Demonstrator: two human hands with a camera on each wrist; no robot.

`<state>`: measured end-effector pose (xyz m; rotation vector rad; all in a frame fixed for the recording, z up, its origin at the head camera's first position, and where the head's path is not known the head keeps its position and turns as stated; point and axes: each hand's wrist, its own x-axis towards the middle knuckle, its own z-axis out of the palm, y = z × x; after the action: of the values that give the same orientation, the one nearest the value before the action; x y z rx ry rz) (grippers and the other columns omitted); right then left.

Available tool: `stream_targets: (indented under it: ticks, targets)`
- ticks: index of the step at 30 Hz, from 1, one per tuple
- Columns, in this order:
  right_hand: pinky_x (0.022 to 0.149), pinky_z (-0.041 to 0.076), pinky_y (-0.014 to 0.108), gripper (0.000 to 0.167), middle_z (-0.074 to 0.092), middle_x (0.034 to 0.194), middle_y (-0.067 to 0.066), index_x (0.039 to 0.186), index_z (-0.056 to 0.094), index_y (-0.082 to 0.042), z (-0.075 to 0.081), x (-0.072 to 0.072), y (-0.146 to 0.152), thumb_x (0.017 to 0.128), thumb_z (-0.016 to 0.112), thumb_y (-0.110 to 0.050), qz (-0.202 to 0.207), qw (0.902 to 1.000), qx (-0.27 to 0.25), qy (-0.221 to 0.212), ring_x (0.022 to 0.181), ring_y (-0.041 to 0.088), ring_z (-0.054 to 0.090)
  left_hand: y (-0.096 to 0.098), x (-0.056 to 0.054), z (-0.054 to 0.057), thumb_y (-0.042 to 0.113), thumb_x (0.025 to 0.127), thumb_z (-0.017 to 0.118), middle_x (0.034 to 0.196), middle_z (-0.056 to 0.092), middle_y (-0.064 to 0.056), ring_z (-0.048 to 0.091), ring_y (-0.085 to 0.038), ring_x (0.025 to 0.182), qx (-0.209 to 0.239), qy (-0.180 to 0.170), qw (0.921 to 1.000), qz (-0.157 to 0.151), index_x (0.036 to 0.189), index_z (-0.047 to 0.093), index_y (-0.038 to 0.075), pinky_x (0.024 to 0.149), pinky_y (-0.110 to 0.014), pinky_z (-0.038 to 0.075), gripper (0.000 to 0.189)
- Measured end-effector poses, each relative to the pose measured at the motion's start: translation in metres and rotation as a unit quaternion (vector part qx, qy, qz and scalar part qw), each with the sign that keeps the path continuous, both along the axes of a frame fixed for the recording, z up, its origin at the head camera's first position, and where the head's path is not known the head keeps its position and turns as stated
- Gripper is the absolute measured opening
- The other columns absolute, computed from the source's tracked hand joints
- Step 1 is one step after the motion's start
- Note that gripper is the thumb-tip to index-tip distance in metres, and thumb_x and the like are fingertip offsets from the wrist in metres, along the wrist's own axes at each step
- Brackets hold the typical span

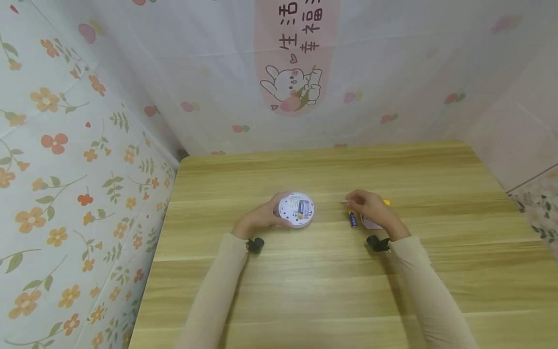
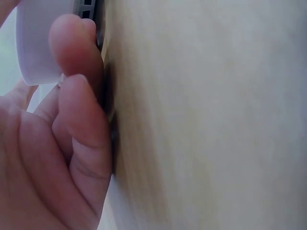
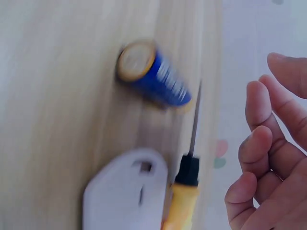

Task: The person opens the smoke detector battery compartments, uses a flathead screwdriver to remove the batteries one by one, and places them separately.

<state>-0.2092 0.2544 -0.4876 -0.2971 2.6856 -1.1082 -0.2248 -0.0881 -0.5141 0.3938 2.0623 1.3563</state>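
My left hand (image 1: 264, 213) grips a round white device (image 1: 288, 216), smoke-alarm-like, by its left side. Its back faces up, showing a printed label and an uncovered compartment with a blue battery (image 1: 301, 210) inside. In the left wrist view, curled fingertips (image 2: 76, 100) lie under the device close to the wood. My right hand (image 1: 368, 206) hovers over a screwdriver (image 3: 188, 165) with a yellow handle, its fingers loosely bent and holding nothing in the right wrist view. Just left of that hand lies a loose blue battery (image 1: 352, 220). A flat white cover (image 3: 127, 196) is beside the screwdriver, partly hidden by the hand in the head view.
Everything rests on a wood-grain table (image 1: 305, 291). Behind it hangs a pale printed curtain (image 1: 209, 72), and a floral curtain (image 1: 65, 194) lines the left side. Black wrist camera mounts (image 1: 377, 243) sit at both sleeve cuffs, low over the table.
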Motion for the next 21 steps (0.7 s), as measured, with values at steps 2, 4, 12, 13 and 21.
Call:
stream_targets:
  ticks: [2, 4, 12, 13, 21]
  targets:
    - [0.071, 0.049, 0.029, 0.028, 0.067, 0.104, 0.019, 0.117, 0.063, -0.001, 0.002, 0.0, -0.005, 0.096, 0.06, -0.018, -0.001, 0.9999, -0.003, 0.012, 0.087, 0.022, 0.061, 0.0, 0.0, 0.0, 0.031, 0.075, 0.083, 0.134, 0.043, -0.006, 0.045, -0.015, 0.068, -0.005, 0.007, 1.0, -0.003, 0.149, 0.024, 0.041, 0.057, -0.024, 0.042, 0.095]
    - [0.074, 0.048, 0.029, 0.028, 0.067, 0.105, 0.017, 0.118, 0.063, -0.002, 0.003, -0.001, -0.009, 0.096, 0.059, -0.018, -0.002, 0.9997, -0.003, 0.023, 0.09, 0.021, 0.06, 0.0, -0.001, 0.001, 0.031, 0.076, 0.082, 0.135, 0.043, -0.006, 0.045, -0.015, 0.065, -0.009, 0.012, 0.9999, -0.006, 0.15, 0.022, 0.04, 0.056, -0.023, 0.042, 0.095]
    - [0.071, 0.044, 0.03, 0.026, 0.066, 0.102, 0.017, 0.116, 0.065, 0.0, 0.007, -0.004, -0.034, 0.095, 0.059, -0.014, 0.0, 0.9984, -0.032, 0.047, 0.086, 0.022, 0.053, -0.001, -0.002, -0.001, 0.033, 0.077, 0.081, 0.135, 0.042, -0.007, 0.045, -0.015, 0.063, -0.014, 0.017, 0.9997, -0.013, 0.149, 0.021, 0.042, 0.056, -0.024, 0.043, 0.095]
    - [0.072, 0.044, 0.03, 0.025, 0.066, 0.102, 0.017, 0.116, 0.065, 0.0, 0.007, -0.004, -0.037, 0.095, 0.059, -0.013, 0.0, 0.9983, -0.038, 0.043, 0.087, 0.022, 0.053, -0.001, -0.003, -0.001, 0.033, 0.077, 0.081, 0.135, 0.042, -0.006, 0.045, -0.015, 0.064, -0.013, 0.016, 0.9997, -0.013, 0.149, 0.021, 0.042, 0.056, -0.024, 0.043, 0.095]
    - [0.073, 0.044, 0.029, 0.024, 0.066, 0.099, 0.013, 0.114, 0.066, -0.002, 0.006, -0.001, -0.06, 0.092, 0.061, -0.011, 0.011, 0.998, -0.051, 0.036, 0.088, 0.022, 0.054, -0.001, -0.003, -0.003, 0.033, 0.076, 0.082, 0.136, 0.041, -0.008, 0.046, -0.015, 0.065, -0.015, 0.015, 0.9997, -0.015, 0.15, 0.02, 0.042, 0.057, -0.023, 0.043, 0.096]
